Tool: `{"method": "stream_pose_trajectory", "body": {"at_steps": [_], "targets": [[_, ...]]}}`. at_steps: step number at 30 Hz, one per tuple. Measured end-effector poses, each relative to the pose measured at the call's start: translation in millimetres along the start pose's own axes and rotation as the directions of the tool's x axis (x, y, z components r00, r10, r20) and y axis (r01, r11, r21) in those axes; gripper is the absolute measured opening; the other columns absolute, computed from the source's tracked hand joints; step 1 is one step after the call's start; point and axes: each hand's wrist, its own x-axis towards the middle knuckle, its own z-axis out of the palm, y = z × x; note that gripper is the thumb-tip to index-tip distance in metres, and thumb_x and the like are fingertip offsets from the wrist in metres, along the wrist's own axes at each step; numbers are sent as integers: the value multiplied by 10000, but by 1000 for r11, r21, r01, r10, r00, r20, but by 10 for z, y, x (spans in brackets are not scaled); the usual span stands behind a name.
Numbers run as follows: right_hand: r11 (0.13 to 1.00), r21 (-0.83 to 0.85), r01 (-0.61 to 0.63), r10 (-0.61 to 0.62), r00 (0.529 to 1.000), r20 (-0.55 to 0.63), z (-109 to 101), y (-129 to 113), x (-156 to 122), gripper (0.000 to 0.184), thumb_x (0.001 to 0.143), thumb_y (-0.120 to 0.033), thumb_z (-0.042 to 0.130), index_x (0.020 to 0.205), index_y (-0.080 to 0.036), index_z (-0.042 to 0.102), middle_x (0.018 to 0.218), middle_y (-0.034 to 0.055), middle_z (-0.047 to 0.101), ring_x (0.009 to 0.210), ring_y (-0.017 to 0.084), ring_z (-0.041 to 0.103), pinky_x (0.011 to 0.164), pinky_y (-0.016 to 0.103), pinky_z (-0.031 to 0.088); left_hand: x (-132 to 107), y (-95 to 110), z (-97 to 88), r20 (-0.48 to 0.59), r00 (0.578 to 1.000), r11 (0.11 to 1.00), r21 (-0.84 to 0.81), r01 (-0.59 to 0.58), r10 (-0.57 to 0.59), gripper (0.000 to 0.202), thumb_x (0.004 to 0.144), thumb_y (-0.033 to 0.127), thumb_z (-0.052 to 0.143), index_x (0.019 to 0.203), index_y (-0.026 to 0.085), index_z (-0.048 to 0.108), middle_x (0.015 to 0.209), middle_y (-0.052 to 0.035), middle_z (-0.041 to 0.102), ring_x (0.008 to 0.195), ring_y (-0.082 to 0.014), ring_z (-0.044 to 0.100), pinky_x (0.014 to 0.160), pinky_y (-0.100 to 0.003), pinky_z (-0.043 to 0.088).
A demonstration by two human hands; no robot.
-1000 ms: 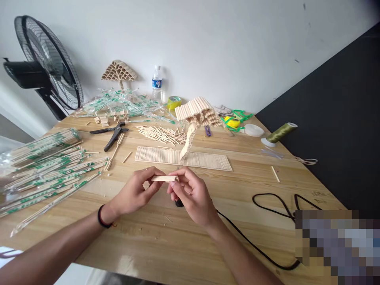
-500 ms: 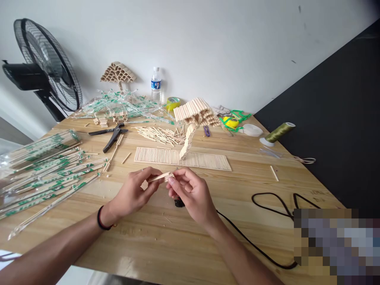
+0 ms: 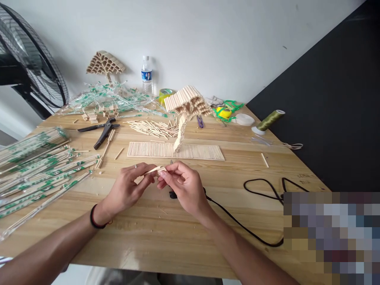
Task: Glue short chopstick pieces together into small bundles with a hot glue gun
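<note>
Between my two hands is a small bundle of short wooden sticks [image 3: 154,170], held above the table. My left hand [image 3: 130,183] pinches its left end, and the fingers of my right hand [image 3: 184,185] close on its right end. Below my right hand, a black tool [image 3: 173,194] with a cord lies partly hidden. Just beyond my hands, a tree-like stick model [image 3: 188,102] with a tiled-looking top stands on a flat stick mat [image 3: 204,152]. A loose pile of short sticks [image 3: 154,128] lies behind the mat.
Wrapped stick packs [image 3: 35,166] cover the left side, near black cutters [image 3: 103,132]. Empty wrappers [image 3: 118,99], a water bottle [image 3: 146,75], tape [image 3: 165,95] and another stick model [image 3: 105,63] stand at the back. A green thread spool [image 3: 270,122] and black cord [image 3: 246,221] are on the right.
The view has shifted, so the table's things appear further left and slightly higher. Both hands keep hold of the stick bundle, which appears slightly tilted differently.
</note>
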Motion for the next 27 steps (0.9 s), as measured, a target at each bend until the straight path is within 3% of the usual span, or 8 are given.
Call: {"method": "stream_pose_trajectory", "body": {"at_steps": [5, 11, 19, 22, 24, 27], "targets": [[1000, -7, 9, -9, 1000, 6, -5, -29, -12, 282, 919, -430, 848, 867, -205, 687, 766, 19, 786, 662, 163, 780, 679, 307, 676, 9, 35, -7, 36, 999, 997, -68, 42, -40, 200, 1088, 189, 591, 963, 192, 747, 810, -1, 771, 727, -126, 703, 737, -215, 513], [999, -32, 1, -1, 1000, 4, 0, -31, -2, 323, 910, -481, 848, 864, -208, 681, 737, 18, 774, 647, 167, 767, 656, 309, 662, 21, 34, -5, 66, 995, 991, -99, 85, -79, 234, 1098, 222, 571, 936, 190, 735, 807, -8, 767, 727, -131, 696, 732, -226, 508], [994, -102, 41, -45, 998, -35, -40, -59, 53, 369, 927, -536, 814, 842, -209, 664, 670, -27, 684, 504, 105, 612, 503, 247, 513, 0, 15, 85, 131, 982, 980, -129, 150, -133, 272, 1107, 317, 580, 935, 163, 724, 830, -34, 748, 750, -156, 678, 724, -266, 516], [989, -146, 34, -42, 998, -51, -72, -76, 63, 394, 940, -565, 781, 818, -218, 640, 632, -32, 653, 479, 108, 574, 473, 251, 474, -36, -7, 101, 156, 981, 980, -141, 142, -119, 232, 1086, 330, 632, 1214, 164, 731, 924, -50, 748, 823, -173, 673, 775, -289, 539], [981, -193, 36, -48, 997, -60, -87, -83, 60, 401, 942, -562, 774, 794, -223, 617, 608, -37, 627, 473, 106, 547, 462, 248, 440, -60, -24, 94, 158, 983, 979, -162, 123, -98, 511, 1041, 320, 711, 1520, 191, 588, 982, -51, 743, 865, -182, 675, 836, -312, 564], [954, -288, 80, -104, 992, -69, -100, -91, 49, 398, 955, -514, 764, 745, -229, 583, 592, -39, 599, 488, 105, 520, 473, 250, 402, -81, -40, 69, 201, 978, 977, -190, 95, -56, 839, 977, 278, 791, 1701, 254, 367, 1051, -50, 736, 931, -193, 678, 921, -338, 578]]}}
